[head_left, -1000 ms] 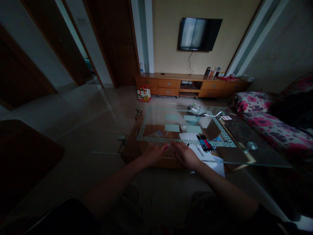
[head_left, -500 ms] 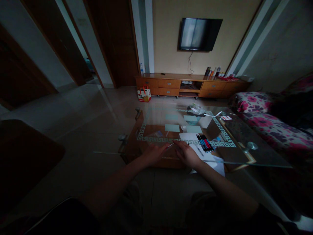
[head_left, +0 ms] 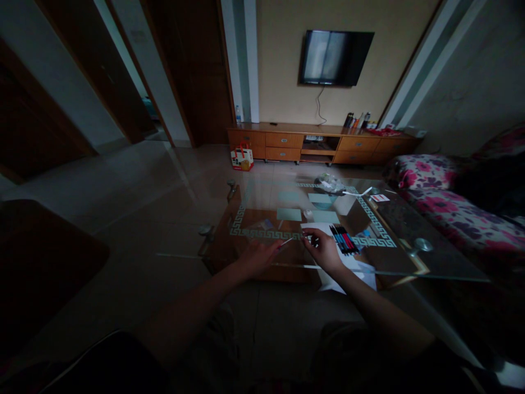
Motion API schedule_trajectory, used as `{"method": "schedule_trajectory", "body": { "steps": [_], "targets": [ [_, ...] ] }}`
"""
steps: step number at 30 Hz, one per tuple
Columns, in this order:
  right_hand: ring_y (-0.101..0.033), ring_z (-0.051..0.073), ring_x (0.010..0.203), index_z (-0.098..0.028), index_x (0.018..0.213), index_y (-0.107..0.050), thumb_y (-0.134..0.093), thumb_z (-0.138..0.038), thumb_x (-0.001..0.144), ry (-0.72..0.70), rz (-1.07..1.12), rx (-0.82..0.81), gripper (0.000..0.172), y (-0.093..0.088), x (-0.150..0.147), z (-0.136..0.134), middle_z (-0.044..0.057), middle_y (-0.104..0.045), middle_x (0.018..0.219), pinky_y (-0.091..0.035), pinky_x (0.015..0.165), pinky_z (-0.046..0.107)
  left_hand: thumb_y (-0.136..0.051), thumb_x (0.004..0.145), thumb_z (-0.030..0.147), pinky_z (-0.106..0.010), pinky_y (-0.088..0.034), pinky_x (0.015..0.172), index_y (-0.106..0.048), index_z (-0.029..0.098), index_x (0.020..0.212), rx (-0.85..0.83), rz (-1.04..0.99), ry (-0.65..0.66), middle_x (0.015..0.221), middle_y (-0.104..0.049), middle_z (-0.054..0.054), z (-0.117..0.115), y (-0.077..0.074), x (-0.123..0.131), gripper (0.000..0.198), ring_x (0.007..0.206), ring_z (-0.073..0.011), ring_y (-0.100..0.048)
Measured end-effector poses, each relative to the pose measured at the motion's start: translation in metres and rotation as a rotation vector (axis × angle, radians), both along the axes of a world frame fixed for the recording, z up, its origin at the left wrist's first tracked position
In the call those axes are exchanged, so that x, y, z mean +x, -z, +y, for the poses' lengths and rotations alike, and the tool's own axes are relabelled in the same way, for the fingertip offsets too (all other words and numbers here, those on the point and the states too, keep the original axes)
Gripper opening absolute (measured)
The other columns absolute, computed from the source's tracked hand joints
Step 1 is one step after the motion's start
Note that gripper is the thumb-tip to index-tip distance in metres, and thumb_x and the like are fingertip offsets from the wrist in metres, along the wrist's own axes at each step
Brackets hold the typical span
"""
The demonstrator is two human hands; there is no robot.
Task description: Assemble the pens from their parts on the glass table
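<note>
My left hand is closed around a thin, pale, pen-like stick, whose tip points toward my right hand. Just across from that tip, my right hand has thumb and forefinger pinched together; whatever is between them is too small and dark to name. A gap separates the two hands. Both are over the near edge of the glass table. To the right of my right hand lies a row of several pens with black, blue and red parts. White paper lies partly under the right hand and the pens.
A clear plastic bag, a white strip and a red-and-white card lie farther back on the table. A flowered sofa stands at the right. Beyond are a paper bag and a low wooden cabinet.
My right hand has moved away from the left hand, to the right, with its fingers now raised in a pinch. More of the stick shows. The left hand has hardly moved.
</note>
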State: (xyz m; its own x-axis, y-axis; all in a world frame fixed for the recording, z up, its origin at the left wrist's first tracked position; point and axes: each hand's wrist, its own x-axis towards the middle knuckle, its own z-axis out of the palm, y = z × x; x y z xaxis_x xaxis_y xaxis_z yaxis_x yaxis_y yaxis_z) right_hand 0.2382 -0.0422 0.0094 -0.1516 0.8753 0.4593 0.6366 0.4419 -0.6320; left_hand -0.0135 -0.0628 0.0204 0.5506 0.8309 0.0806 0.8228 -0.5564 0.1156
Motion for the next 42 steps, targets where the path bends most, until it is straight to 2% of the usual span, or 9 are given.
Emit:
{"method": "schedule_trajectory", "body": {
  "steps": [6,13,19,22,24,27,29,32,42],
  "targets": [
    [-0.060,0.015,0.065,-0.018,0.110,-0.066,-0.055,-0.027,0.088,0.017,0.007,0.020,0.026,-0.001,0.000,0.001,0.007,-0.071,0.091,-0.050,0.065,0.027,-0.030,0.103,0.035,-0.032,-0.047,0.081,-0.039,0.032,0.141,0.009,0.020,-0.011,0.095,-0.070,-0.005,0.001,0.003,0.000,0.040,0.082,-0.0202,-0.067],
    [-0.061,0.016,0.065,-0.019,0.112,-0.064,-0.052,-0.029,0.089,-0.029,0.050,0.023,0.028,0.004,0.006,0.007,0.006,-0.072,0.094,-0.049,0.062,0.027,-0.030,0.103,0.035,-0.032,-0.048,0.079,-0.039,0.031,0.143,0.042,0.033,-0.015,0.095,-0.070,-0.006,0.001,0.004,-0.001,0.041,0.082,-0.0206,-0.066],
    [-0.061,0.016,0.064,-0.020,0.120,-0.059,-0.054,-0.032,0.090,0.012,0.086,-0.011,0.033,0.006,0.011,0.012,0.005,-0.072,0.089,-0.048,0.060,0.027,-0.029,0.103,0.036,-0.032,-0.049,0.076,-0.040,0.032,0.142,0.037,0.011,0.002,0.088,-0.070,-0.005,0.002,0.004,-0.002,0.041,0.077,-0.0202,-0.066],
    [-0.062,0.017,0.067,-0.020,0.114,-0.060,-0.053,-0.032,0.091,0.048,0.066,-0.010,0.028,0.006,0.015,0.016,0.005,-0.071,0.091,-0.049,0.064,0.028,-0.030,0.102,0.036,-0.032,-0.048,0.078,-0.042,0.030,0.141,0.029,-0.004,0.001,0.092,-0.070,-0.006,0.001,0.003,-0.002,0.041,0.078,-0.0199,-0.066],
    [-0.062,0.018,0.071,-0.019,0.111,-0.061,-0.052,-0.032,0.091,0.057,-0.003,0.014,0.025,0.006,0.018,0.019,0.006,-0.070,0.095,-0.049,0.069,0.030,-0.030,0.103,0.035,-0.032,-0.048,0.079,-0.042,0.030,0.141,0.021,-0.011,0.000,0.094,-0.070,-0.005,0.001,0.003,-0.001,0.040,0.079,-0.0192,-0.066],
    [-0.060,0.023,0.091,-0.020,0.112,-0.063,-0.054,-0.031,0.091,0.011,-0.231,0.064,0.025,0.006,0.020,0.019,0.010,-0.064,0.111,-0.047,0.083,0.036,-0.029,0.103,0.035,-0.032,-0.048,0.082,-0.043,0.030,0.140,0.022,-0.018,-0.004,0.098,-0.070,-0.005,0.001,0.002,0.000,0.040,0.082,-0.0189,-0.066],
    [-0.054,0.028,0.107,-0.022,0.112,-0.065,-0.057,-0.032,0.089,-0.030,-0.440,0.076,0.026,0.006,0.019,0.017,0.012,-0.057,0.124,-0.043,0.090,0.040,-0.029,0.103,0.035,-0.032,-0.048,0.082,-0.044,0.029,0.139,0.031,-0.024,-0.004,0.100,-0.070,-0.005,0.001,0.002,0.000,0.039,0.084,-0.0195,-0.066],
    [-0.044,0.033,0.116,-0.026,0.112,-0.067,-0.059,-0.034,0.089,-0.050,-0.675,0.048,0.026,0.009,0.014,0.012,0.012,-0.046,0.139,-0.038,0.093,0.046,-0.030,0.103,0.035,-0.033,-0.048,0.082,-0.043,0.029,0.139,0.022,-0.023,0.005,0.097,-0.070,-0.005,0.002,0.002,0.000,0.039,0.083,-0.0198,-0.066],
    [-0.034,0.034,0.123,-0.027,0.118,-0.065,-0.052,-0.030,0.093,-0.007,-0.855,-0.012,0.028,0.018,0.006,0.013,0.011,-0.033,0.149,-0.030,0.095,0.050,-0.029,0.103,0.036,-0.032,-0.048,0.079,-0.039,0.030,0.143,-0.016,0.030,-0.029,0.093,-0.071,-0.006,0.001,-0.001,0.000,0.042,0.079,-0.0202,-0.067]
  ]
}}
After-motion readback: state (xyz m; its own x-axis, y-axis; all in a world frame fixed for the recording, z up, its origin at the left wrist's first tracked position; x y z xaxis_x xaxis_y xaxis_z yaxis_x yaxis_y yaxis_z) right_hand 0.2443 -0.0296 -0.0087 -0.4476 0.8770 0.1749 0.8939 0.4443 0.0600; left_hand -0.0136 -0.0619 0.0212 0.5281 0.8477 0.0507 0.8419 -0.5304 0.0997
